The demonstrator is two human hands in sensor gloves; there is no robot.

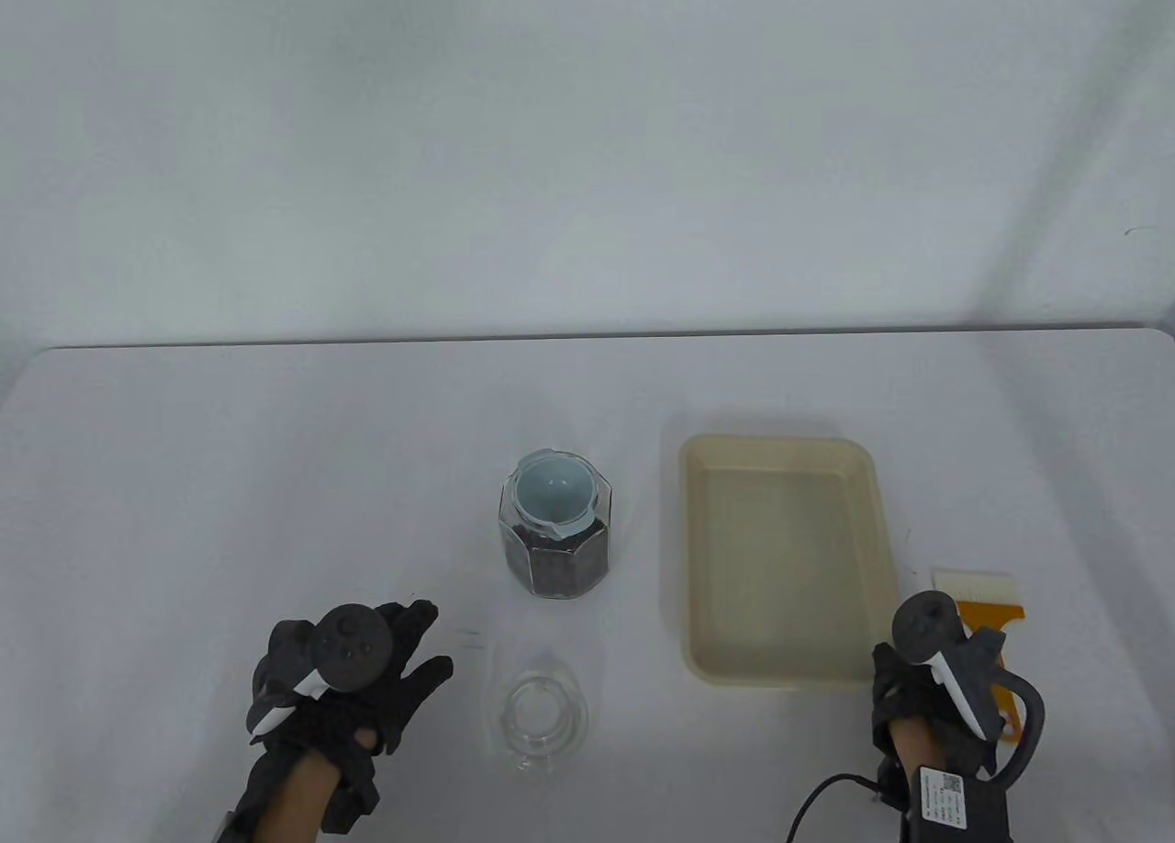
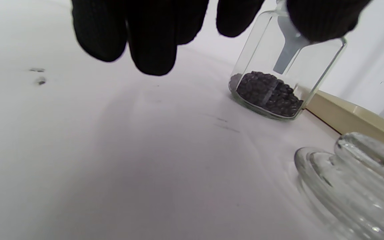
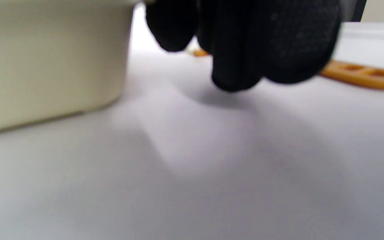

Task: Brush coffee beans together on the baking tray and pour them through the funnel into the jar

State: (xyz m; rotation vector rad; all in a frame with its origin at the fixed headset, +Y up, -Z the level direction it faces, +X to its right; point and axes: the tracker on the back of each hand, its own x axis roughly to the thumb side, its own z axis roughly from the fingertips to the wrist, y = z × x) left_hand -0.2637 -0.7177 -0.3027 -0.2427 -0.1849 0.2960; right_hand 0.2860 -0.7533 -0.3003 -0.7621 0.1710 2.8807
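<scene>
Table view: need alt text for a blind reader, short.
A glass jar holding dark coffee beans, a pale funnel in its mouth, stands mid-table left of an empty cream baking tray. A clear glass lid lies in front of the jar. The gloved left hand rests open near the lid; the right hand hides part of an orange-handled brush.
</scene>
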